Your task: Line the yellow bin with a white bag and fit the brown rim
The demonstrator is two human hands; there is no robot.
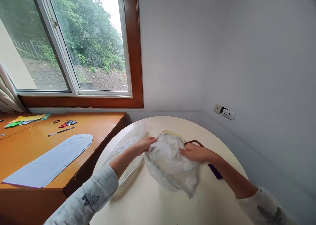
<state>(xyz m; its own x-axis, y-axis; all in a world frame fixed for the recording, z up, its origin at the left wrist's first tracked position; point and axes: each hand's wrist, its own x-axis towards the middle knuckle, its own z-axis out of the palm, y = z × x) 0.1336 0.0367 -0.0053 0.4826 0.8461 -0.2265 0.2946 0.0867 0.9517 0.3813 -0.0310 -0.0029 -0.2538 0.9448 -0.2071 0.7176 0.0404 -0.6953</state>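
Note:
A thin, white, crumpled wrapping sheet (172,162) hangs between my hands above the round table. My left hand (147,144) pinches its upper left edge, and my right hand (195,152) grips it on the right side. Whether the sheet is paper or plastic I cannot tell. Behind it shows the rim of a cream-coloured thing (170,132), mostly hidden. A brown strap (196,141) curves out just behind my right hand. Under my right forearm lies a dark purple flat thing (215,172). Left of the sheet, a clear plastic bag (123,146) lies partly beneath my left arm.
The cream round table (138,202) stands against the wall. Beside it on the left is a wooden desk (103,123) with printed sheets (53,161), a pen (61,131), keys (67,123) and coloured papers (27,119). A wall socket (228,113) is at the right.

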